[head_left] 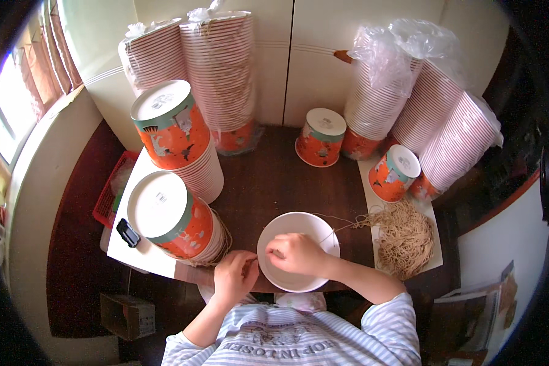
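White cup [297,251] (open mouth up) — right hand [299,253] pinches string [341,227] inside its rim; left hand [235,276], just beside it, curls closed — contents unclear.

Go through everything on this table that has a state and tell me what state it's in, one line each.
White cup: open mouth up, held at its rim.
Left hand: pinching at the rim.
Right hand: inside the cup, fingers on twine.
Twine bundle: loose, one strand running to the cup.
Orange cup stacks: upside down, nested.
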A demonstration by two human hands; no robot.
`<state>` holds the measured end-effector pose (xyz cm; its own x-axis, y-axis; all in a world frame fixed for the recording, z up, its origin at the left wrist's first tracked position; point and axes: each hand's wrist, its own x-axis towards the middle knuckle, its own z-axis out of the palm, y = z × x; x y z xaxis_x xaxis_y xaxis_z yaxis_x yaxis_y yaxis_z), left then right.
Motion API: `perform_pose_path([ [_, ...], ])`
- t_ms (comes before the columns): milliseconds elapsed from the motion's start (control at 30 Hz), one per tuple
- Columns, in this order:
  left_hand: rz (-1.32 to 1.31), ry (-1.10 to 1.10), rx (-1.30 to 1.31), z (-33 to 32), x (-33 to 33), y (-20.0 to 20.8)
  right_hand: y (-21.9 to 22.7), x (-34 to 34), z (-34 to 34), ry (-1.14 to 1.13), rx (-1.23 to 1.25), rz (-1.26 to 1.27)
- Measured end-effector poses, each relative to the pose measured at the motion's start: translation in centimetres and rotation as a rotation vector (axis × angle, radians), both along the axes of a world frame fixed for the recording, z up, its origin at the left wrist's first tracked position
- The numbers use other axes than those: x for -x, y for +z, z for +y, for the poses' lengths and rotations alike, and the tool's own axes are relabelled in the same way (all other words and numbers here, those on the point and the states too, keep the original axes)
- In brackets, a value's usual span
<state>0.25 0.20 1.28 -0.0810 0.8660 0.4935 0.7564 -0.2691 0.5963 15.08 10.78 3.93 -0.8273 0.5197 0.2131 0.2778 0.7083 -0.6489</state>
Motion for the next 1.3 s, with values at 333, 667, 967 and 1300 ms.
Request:
perform_pose_path([
  [333, -0.616, -0.099, 0.332, 0.2, -0.3, -3.0, -0.8, 0.7, 0.7, 0.026, -0.036, -0.143],
  [667, -0.647, -0.108, 0.335, 0.3, -0.3, -2.5, -1.1, 0.8, 0.8, 0.005, -0.042, -0.070],
  [967, -0.643, -0.097, 0.336, 0.3, -0.3, -2.6, -1.1, 0.7, 0.8, 0.019, -0.055, -0.061],
  [1300, -0.672, -0.101, 0.340, 0.2, -0.4, -2.4, -1.3, 0.8, 0.8, 0.018, -0.061, -0.035],
])
